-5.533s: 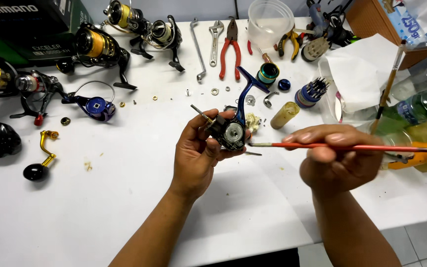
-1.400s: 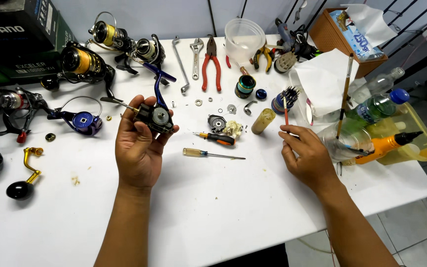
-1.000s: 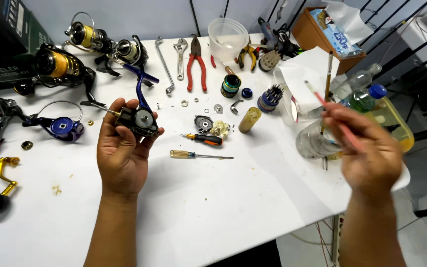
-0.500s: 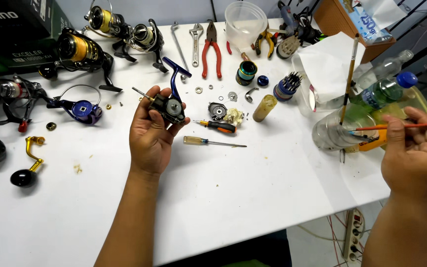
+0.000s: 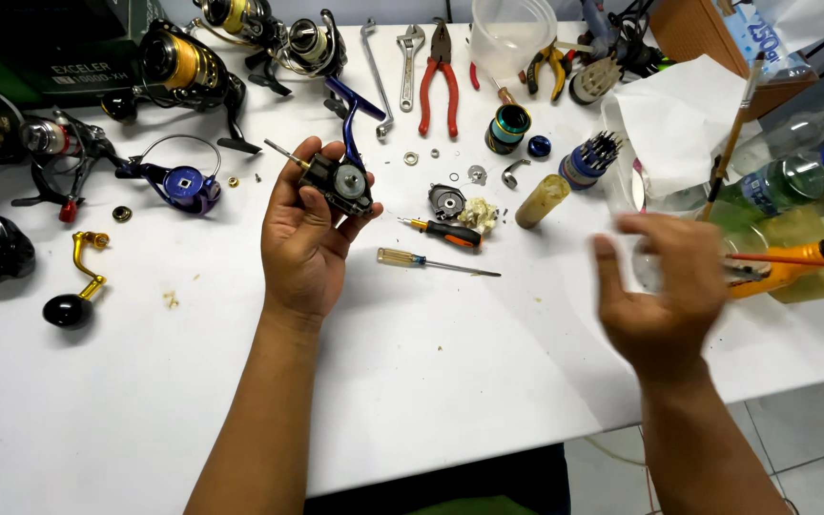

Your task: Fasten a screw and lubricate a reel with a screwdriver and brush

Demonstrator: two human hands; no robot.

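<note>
My left hand (image 5: 305,234) holds a dark fishing reel body (image 5: 345,181) with a blue arm, its open side with a silver gear facing up, above the white table (image 5: 431,381). Blurred with motion, my right hand (image 5: 665,291) hangs over the table's right side with its fingers apart and nothing in it. A thin red brush (image 5: 793,259) lies just right of that hand, across a clear container (image 5: 813,238) of yellowish liquid. Two small screwdrivers (image 5: 436,259) lie on the table between my hands.
Several fishing reels (image 5: 183,72) and a gold handle (image 5: 78,286) lie at the left. Wrenches and red pliers (image 5: 439,67), a plastic cup (image 5: 512,33), a spool (image 5: 507,129), a bit holder (image 5: 588,162), white paper (image 5: 679,114) and a green bottle (image 5: 784,181) crowd the back and right.
My right hand has let go of the red brush, which now rests across the container, and has moved back left toward the table's middle. The left hand keeps the reel body.
</note>
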